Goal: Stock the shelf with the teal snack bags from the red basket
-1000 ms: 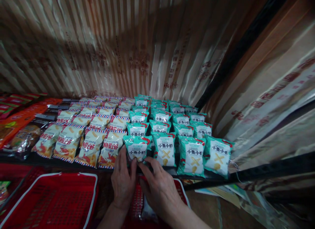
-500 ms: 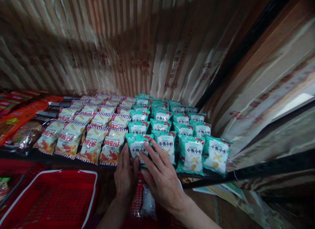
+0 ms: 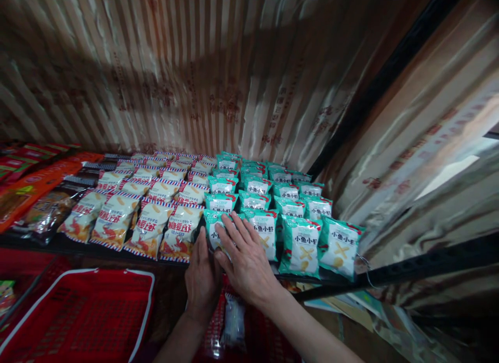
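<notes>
Shifted farther across the front teal bag [image 3: 214, 233] with the right hand [image 3: 247, 267] since the earlier frame, covering more of the printed front. Kept the left hand [image 3: 202, 277] close along the bag's 8 o'clock edge.

Reaching in with the right from 5 o'clock, palm down, fingers stretched toward 11 o'clock and laid flat over the bag, not clenched. Holding the left more upright, coming from 7 o'clock, fingers together and pointing toward 12, also unclenched. Cannot tell how firmly pressed, or whether touching with the left thumb.

Taking the bag as clock centre, standing in the front row on a dark shelf [image 3: 78, 251]. Hemmed in by the neighbouring teal bag [image 3: 268, 238] at 3 o'clock, more teal rows [image 3: 255, 186] at 1, and cream striped-edge bags [image 3: 150, 225] at 9. Lined up farther along 9 to 10 with orange packs [image 3: 39, 189]. Backed at 12 by a ribbed wall covering [image 3: 187, 92]; crossed at 1 to 2 by a black post [image 3: 374, 87]. Set below at 8: a red basket [image 3: 86, 311]. Seen at 6, partly behind the right hand: a clear packet [image 3: 234, 321].
</notes>
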A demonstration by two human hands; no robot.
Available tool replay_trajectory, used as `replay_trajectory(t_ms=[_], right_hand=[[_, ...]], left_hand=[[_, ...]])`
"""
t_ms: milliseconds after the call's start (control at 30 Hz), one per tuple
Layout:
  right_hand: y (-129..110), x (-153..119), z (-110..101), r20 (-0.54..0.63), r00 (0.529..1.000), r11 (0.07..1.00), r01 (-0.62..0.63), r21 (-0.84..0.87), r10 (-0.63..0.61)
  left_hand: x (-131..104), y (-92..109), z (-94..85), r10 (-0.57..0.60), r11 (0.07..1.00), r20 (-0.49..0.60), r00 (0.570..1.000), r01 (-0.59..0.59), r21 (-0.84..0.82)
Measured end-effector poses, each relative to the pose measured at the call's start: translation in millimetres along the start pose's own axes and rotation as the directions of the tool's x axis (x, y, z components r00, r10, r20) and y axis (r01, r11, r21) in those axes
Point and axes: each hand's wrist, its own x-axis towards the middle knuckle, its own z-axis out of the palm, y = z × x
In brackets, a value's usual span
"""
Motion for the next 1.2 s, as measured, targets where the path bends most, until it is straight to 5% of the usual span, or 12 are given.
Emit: replay_trajectory(t_ms=[200,533,900,1200], right_hand=[[-0.4,-0.7,7.6,-0.011,1.000,1.000,0.004,-0.005,-0.004],[-0.8,-1.4,18.7,-0.061,0.998,1.000,0.009,0.012,-0.008],[-11.3,-26.9,24.2,-0.138,0.989,0.996,-0.043,0.082,0.054],[-9.7,-50.8,35.4,-0.125,0.991,0.986,-0.025,0.164,0.046]], left_hand=[[-5.1,-0.9,-1.6,0.004,1.000,-0.033,0.999,-0.003,0.025],[-22.5,-8.5,-2.5,0.223,0.966,-0.036,0.974,-0.216,0.142],[-23.9,-8.7,0.1,0.250,0.944,-0.081,0.965,-0.225,0.240],[-24.2,-10.5,2.5,0.256,0.958,-0.076,0.964,-0.243,0.150]])
